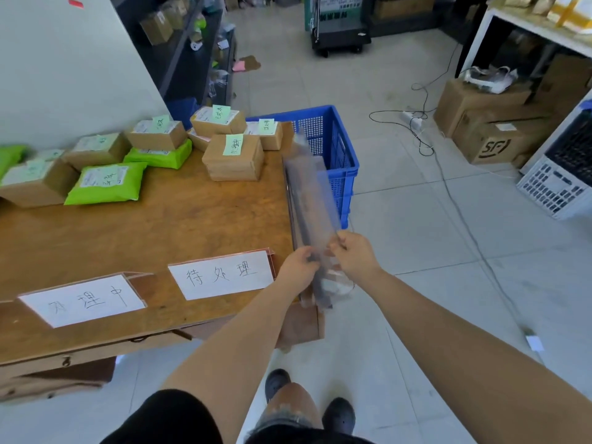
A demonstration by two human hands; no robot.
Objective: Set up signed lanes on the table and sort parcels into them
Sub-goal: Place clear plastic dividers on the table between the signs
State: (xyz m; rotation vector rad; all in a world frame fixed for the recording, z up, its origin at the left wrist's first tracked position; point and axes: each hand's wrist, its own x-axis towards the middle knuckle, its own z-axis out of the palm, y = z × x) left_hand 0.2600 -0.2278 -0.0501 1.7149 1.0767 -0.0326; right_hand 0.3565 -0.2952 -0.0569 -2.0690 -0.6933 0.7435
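Wooden table (179,219) on grey tiles — left hand (299,267) and right hand (355,256) grip a blurred clear sign holder (315,200).

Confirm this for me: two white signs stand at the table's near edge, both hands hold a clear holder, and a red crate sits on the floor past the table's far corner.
Wrong in one respect: the head view shows the crate is blue, not red. The rest holds: two white signs stand at the table's near edge, and the left hand and right hand both grip the clear holder.
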